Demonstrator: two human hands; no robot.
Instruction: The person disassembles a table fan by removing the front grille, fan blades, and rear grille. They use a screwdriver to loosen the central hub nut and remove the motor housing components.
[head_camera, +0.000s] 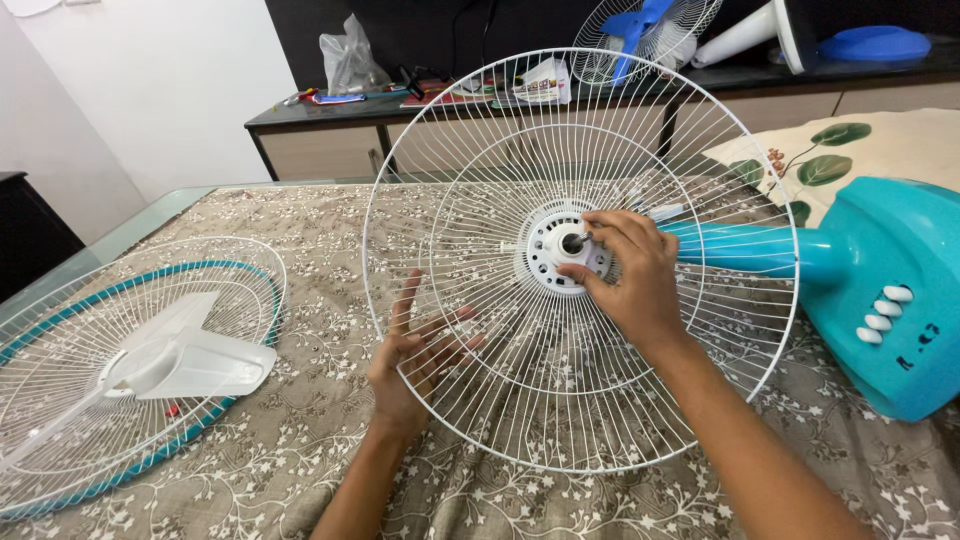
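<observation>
White rear fan guard (520, 400) stands upright on the teal fan body (880, 290), which lies on the patterned tablecloth (300, 440). Right hand (625, 275) pinches the white centre nut (562, 250) at the hub. Left hand (415, 350), fingers spread open, braces the guard's wires from behind, gripping nothing.

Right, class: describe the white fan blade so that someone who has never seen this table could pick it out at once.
Start at the table with the floral cloth and look to its left end, away from both hands. A round wire guard with a teal rim lies flat there, and the blade rests on it. It is solid white plastic, while the guards around it are thin wire.
</observation>
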